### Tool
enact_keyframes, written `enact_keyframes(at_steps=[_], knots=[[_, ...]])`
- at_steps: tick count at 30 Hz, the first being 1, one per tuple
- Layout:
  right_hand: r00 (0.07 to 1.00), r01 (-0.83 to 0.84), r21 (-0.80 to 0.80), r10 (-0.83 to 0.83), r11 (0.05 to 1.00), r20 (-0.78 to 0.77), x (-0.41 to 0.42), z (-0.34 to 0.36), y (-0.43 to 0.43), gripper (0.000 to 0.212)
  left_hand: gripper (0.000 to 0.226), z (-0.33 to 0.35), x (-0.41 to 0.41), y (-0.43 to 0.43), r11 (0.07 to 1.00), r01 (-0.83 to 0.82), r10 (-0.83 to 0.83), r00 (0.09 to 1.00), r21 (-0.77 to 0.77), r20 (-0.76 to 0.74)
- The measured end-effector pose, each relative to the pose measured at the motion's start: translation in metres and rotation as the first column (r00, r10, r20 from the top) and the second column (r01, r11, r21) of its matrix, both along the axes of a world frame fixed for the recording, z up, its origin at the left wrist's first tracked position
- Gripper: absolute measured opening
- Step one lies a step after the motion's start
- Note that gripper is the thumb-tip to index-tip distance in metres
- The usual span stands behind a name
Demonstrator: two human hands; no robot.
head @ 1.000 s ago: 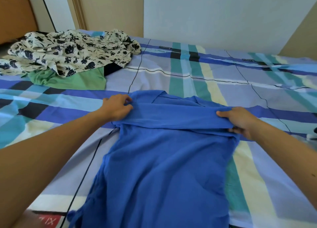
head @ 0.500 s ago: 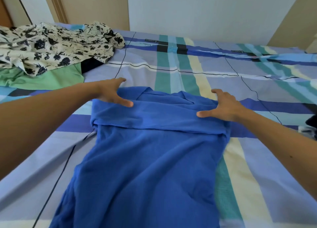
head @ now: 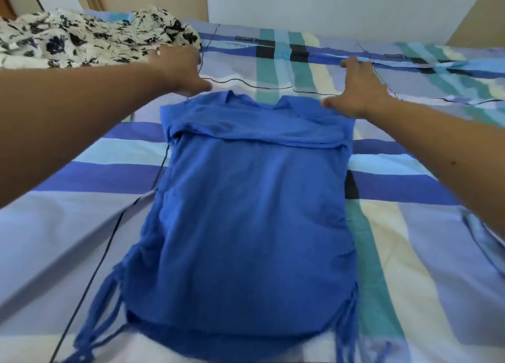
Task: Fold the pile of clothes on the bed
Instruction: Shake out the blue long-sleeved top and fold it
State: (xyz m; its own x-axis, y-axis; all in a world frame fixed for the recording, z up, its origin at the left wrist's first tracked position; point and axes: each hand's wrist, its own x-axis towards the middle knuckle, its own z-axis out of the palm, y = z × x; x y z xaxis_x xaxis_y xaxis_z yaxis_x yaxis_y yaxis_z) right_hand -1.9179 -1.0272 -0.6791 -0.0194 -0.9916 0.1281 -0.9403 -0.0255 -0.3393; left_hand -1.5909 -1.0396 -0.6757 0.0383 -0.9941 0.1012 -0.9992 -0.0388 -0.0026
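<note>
Bright blue cotton shirt [head: 251, 198] lies flat on bed's striped blue, teal and cream sheet [head: 410, 226], upper part folded over, fringed hem nearest viewer. Left hand [head: 177, 70] and right hand [head: 358, 89] both released, fingers flat, at shirt's shoulders. Crumpled white black-flowered garment [head: 82, 40] far left.

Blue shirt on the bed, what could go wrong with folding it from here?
The side ties trail loose past the hem of the blue shirt and could stick out of the fold. The left hand lies close to the floral garment and might drag it in.
</note>
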Motion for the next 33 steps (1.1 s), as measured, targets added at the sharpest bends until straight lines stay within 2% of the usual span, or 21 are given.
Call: enact_keyframes(at_steps=[3,5,7,8,10,12,14,16,17,19,20,22,25,28,31,33], knots=[[0.973,-0.135,0.109,0.111,0.985,0.201,0.006,-0.006,0.064,0.084,0.051,-0.005,-0.008,0.058,0.965,0.227,-0.198,0.959,0.13,-0.205],[0.971,-0.182,0.25,0.135,0.951,0.195,0.005,-0.009,0.123,0.067,0.04,-0.009,-0.008,0.116,0.923,0.29,-0.225,0.94,0.251,-0.257],[0.973,-0.221,0.407,0.174,0.886,0.149,-0.003,-0.017,0.173,0.05,0.049,-0.013,-0.007,0.169,0.858,0.328,-0.222,0.931,0.395,-0.291],[0.968,-0.25,0.489,0.212,0.836,0.132,-0.008,-0.019,0.195,0.049,0.056,-0.014,-0.006,0.194,0.81,0.36,-0.227,0.92,0.463,-0.32],[0.945,-0.323,0.618,0.285,0.717,0.162,-0.019,-0.024,0.229,0.057,0.07,-0.015,-0.005,0.236,0.675,0.434,-0.257,0.896,0.596,-0.361],[0.923,-0.377,0.633,0.334,0.676,0.193,-0.027,-0.029,0.254,0.067,0.086,-0.023,-0.003,0.264,0.581,0.441,-0.335,0.896,0.684,-0.292],[0.92,-0.377,0.526,0.374,0.762,0.119,-0.028,-0.045,0.267,0.077,0.092,-0.036,0.0,0.274,0.602,0.428,-0.429,0.885,0.674,-0.178],[0.928,-0.361,0.349,0.369,0.865,0.048,-0.021,-0.062,0.276,0.079,0.086,-0.051,0.005,0.277,0.664,0.469,-0.507,0.855,0.583,-0.111],[0.936,-0.351,0.259,0.342,0.9,0.078,-0.017,-0.068,0.28,0.074,0.076,-0.053,0.008,0.278,0.69,0.507,-0.519,0.844,0.517,-0.136],[0.929,-0.321,0.107,0.291,0.941,0.227,-0.011,-0.079,0.282,0.057,0.056,-0.057,0.017,0.278,0.745,0.543,-0.46,0.839,0.387,-0.29],[0.914,-0.297,0.047,0.27,0.954,0.302,-0.009,-0.082,0.282,0.048,0.052,-0.057,0.021,0.278,0.768,0.538,-0.419,0.832,0.347,-0.363],[0.863,-0.238,-0.029,0.225,0.971,0.452,-0.007,-0.088,0.279,0.035,0.051,-0.056,0.029,0.278,0.805,0.511,-0.378,0.834,0.302,-0.402],[0.753,-0.166,-0.035,0.149,0.986,0.641,-0.009,-0.088,0.272,0.03,0.047,-0.054,0.037,0.277,0.848,0.471,-0.38,0.86,0.244,-0.34],[0.672,-0.194,0.01,0.126,0.981,0.73,-0.021,-0.069,0.266,0.029,0.032,-0.046,0.05,0.276,0.884,0.418,-0.346,0.886,0.208,-0.308],[0.722,-0.267,0.055,0.162,0.962,0.673,-0.045,-0.048,0.265,0.029,0.026,-0.034,0.06,0.278,0.891,0.399,-0.319,0.89,0.217,-0.326],[0.785,-0.38,0.102,0.262,0.92,0.561,-0.058,-0.039,0.267,0.029,0.029,-0.026,0.059,0.283,0.86,0.394,-0.305,0.906,0.323,-0.294]])
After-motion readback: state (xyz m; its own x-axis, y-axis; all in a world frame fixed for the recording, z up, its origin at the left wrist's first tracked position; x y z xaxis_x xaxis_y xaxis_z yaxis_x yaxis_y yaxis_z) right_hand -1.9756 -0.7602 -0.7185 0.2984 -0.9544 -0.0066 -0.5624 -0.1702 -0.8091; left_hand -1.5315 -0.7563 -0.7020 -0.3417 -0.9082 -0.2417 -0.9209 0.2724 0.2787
